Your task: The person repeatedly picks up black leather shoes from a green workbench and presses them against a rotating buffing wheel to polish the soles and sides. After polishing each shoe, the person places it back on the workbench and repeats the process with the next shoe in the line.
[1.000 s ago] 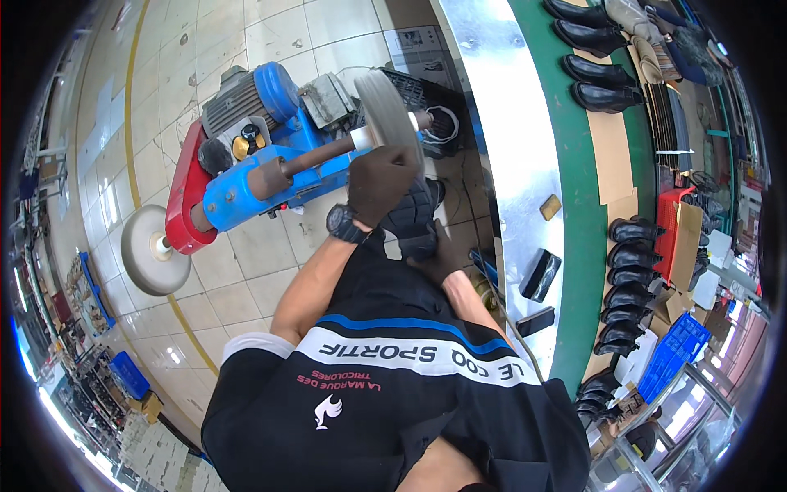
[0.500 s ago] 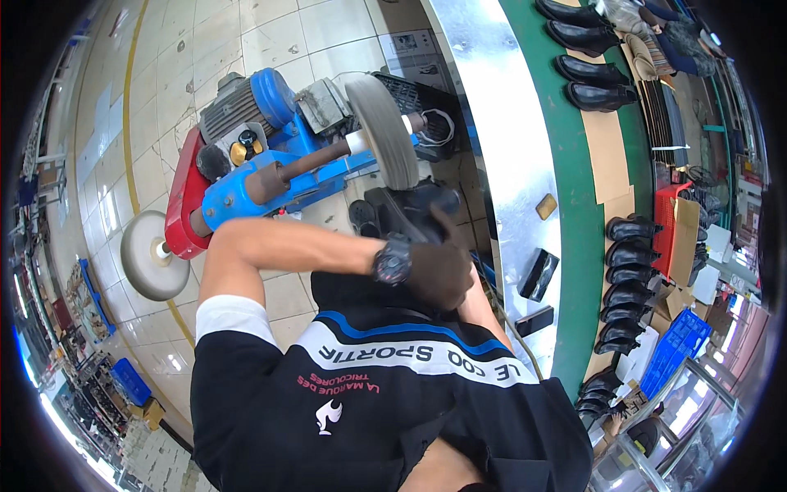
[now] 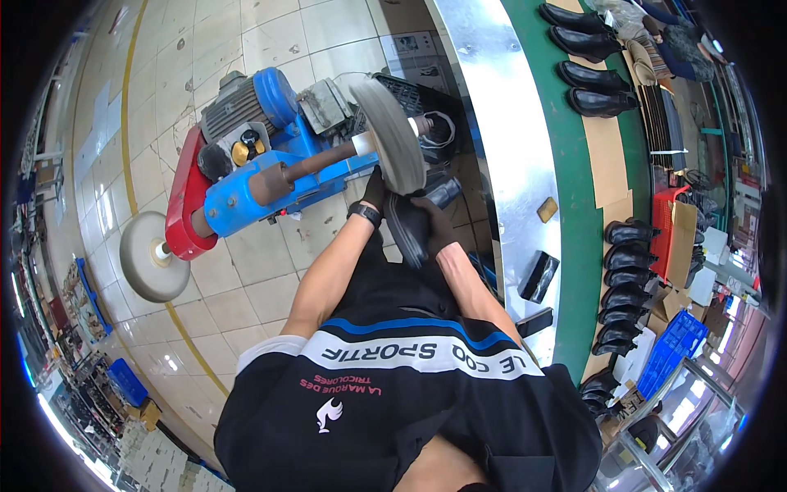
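- Two dark-gloved hands are at work in the head view, your only camera: the left hand point(image 3: 375, 190) and the right hand point(image 3: 436, 227).
- The black shoe point(image 3: 406, 230) is between them, above your lap, one end just under the lower rim of the large grey wheel point(image 3: 398, 135); whether shoe and rim touch, you cannot tell.
- Your right hand is closed around the shoe's right side, with little gap. Your left hand lies against its left side near the wheel; its fingers are largely hidden, so how far they close cannot be told.
- The two-sided placement probably steadies the shoe and lets you control its angle to the rim.
- The blue machine point(image 3: 234, 201) carries a second wheel point(image 3: 149, 261) at its far left, well apart from your hands.
- To your right, a row of black shoes point(image 3: 627, 283) stands along a cardboard strip point(image 3: 611, 168) on the green bench top point(image 3: 568, 168); the cardboard presumably protects them from scuffs.
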### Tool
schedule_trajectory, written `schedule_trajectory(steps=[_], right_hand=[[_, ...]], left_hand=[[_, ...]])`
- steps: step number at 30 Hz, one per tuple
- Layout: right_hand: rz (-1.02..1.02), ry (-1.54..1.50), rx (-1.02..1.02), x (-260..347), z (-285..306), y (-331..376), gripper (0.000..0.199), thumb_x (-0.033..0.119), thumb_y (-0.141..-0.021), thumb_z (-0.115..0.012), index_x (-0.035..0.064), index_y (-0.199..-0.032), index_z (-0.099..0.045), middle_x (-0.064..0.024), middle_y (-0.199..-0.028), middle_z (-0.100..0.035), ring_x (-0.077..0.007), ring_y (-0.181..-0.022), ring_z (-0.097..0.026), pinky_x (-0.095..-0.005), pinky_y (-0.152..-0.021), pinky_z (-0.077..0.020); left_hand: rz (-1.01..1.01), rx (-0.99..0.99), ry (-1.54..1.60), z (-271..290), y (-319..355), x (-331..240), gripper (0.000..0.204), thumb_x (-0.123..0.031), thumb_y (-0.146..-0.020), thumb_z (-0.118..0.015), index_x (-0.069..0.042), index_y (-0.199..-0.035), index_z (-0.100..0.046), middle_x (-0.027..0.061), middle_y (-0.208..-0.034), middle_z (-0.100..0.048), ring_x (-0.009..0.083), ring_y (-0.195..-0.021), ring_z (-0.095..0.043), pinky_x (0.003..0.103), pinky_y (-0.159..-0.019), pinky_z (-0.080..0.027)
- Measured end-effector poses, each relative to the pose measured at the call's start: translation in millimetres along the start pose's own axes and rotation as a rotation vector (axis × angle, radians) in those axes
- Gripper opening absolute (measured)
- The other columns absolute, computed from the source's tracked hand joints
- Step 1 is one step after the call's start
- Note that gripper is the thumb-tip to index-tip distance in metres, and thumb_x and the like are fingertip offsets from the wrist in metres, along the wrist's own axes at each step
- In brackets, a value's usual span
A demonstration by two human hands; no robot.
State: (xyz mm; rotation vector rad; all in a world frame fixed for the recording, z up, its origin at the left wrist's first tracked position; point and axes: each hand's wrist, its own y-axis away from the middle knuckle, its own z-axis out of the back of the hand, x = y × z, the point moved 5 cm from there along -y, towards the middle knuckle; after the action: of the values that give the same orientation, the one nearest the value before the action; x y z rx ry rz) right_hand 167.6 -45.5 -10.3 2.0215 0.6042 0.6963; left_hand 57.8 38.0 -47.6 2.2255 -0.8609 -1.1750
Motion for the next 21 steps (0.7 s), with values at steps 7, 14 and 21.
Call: schedule_trajectory(steps=[7, 14, 21], right_hand=[[-0.066, 0.097, 0.032, -6.6, -7.9, 90.9, 0.03, 0.02, -0.08, -0.069, 0.004, -0.106, -0.066, -0.0072, -0.1, -0.068, -0.0161, -0.09, -0.064, -0.0288, -0.083, -0.0511], [0.05, 0.379, 0.006, 4.2, -22.7, 103.0, 0.068, 0.031, -0.08, -0.073, -0.0054, -0.13, -0.045, -0.0162, -0.117, -0.061, -0.0231, -0.104, -0.061, -0.0312, -0.093, -0.0477], [0.342, 1.61, 0.123, 19.3, -73.8, 142.8, 0.122, 0.042, -0.065, -0.081, 0.0026, -0.152, -0.005, -0.0337, -0.134, -0.046, -0.0388, -0.124, -0.05, -0.0384, -0.105, -0.0373]], left_hand=[[0.144, -0.051, 0.367, -8.5, 69.1, -0.2, 0.035, -0.032, -0.097, -0.045, -0.004, -0.11, -0.06, 0.0142, -0.099, -0.066, 0.0253, -0.089, -0.064, 0.034, -0.085, -0.053], [-0.475, -0.135, -0.816, 3.9, 132.9, -46.6, 0.053, -0.003, -0.075, -0.071, 0.0, -0.123, -0.051, 0.0188, -0.113, -0.061, 0.0315, -0.105, -0.061, 0.039, -0.091, -0.049], [-0.872, -0.31, -1.379, 18.3, 146.0, -62.1, 0.047, -0.016, -0.081, -0.068, 0.003, -0.121, -0.052, 0.0183, -0.113, -0.058, 0.0326, -0.109, -0.055, 0.037, -0.097, -0.043]])
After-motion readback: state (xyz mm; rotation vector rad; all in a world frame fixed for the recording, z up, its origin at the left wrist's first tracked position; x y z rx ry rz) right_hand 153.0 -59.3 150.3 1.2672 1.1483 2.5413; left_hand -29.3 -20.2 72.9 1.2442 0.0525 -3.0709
